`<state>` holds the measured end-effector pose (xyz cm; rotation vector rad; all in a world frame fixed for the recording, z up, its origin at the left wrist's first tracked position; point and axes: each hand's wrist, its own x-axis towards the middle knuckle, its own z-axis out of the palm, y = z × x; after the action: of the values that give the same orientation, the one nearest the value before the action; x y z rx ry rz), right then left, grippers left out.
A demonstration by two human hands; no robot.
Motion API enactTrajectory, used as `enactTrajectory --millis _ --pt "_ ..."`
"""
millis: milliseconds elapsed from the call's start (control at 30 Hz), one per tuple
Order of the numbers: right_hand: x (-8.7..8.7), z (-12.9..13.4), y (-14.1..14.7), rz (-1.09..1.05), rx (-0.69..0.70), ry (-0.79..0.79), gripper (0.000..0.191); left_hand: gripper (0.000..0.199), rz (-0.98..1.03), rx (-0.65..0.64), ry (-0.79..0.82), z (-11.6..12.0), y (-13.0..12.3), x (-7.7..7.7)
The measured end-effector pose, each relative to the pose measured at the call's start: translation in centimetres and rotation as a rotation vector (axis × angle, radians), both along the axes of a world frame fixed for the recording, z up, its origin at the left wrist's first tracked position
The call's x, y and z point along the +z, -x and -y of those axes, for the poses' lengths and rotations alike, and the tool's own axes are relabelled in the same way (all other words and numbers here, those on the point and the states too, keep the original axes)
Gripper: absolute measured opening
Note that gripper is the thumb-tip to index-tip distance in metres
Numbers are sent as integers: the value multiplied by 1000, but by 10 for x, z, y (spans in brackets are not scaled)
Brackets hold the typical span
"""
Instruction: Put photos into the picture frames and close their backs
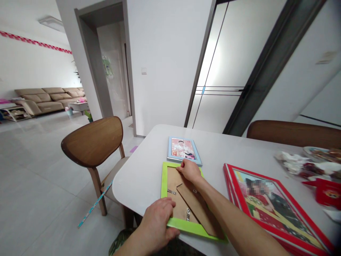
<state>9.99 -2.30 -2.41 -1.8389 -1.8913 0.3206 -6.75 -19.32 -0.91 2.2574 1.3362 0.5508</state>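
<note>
A light green picture frame [164, 181] lies face down at the edge of the white table, with its brown backing board [173, 177] upward. A brown stand leg [195, 209] and small metal hangers show on the board. My left hand [158, 217] grips the near left corner of the frame, thumb at its outer edge. At the far edge of the board, my right hand [190, 170] has its fingers curled and pressed together; whatever is under the fingertips is hidden. Just beyond sits a light blue picture frame [169, 151], photo side up.
Red picture frames [241, 202] lie stacked at the right, a photo on top. Behind them are crumpled white tissue [286, 161], a red packet [329, 192] and a plate [310, 151]. A wooden chair [93, 142] stands left of the table [138, 177].
</note>
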Motion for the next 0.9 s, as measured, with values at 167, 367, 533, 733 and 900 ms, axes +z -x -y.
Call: enactTrajectory --millis 167,367,533,733,900 --pt "16 15 -2 -169 59 -38 24 43 -69 12 -25 5 -10 1" --pt "30 72 -51 -492 14 -84 32 25 2 9 9 12 -12 13" --pt "16 136 -43 -828 0 50 44 9 514 68 27 13 -23 35" --pt "25 160 -14 -1724 40 361 31 31 1163 -104 311 20 -77 53" --pt "58 152 -108 -1605 -154 127 40 56 1394 4 466 7 -104 65"
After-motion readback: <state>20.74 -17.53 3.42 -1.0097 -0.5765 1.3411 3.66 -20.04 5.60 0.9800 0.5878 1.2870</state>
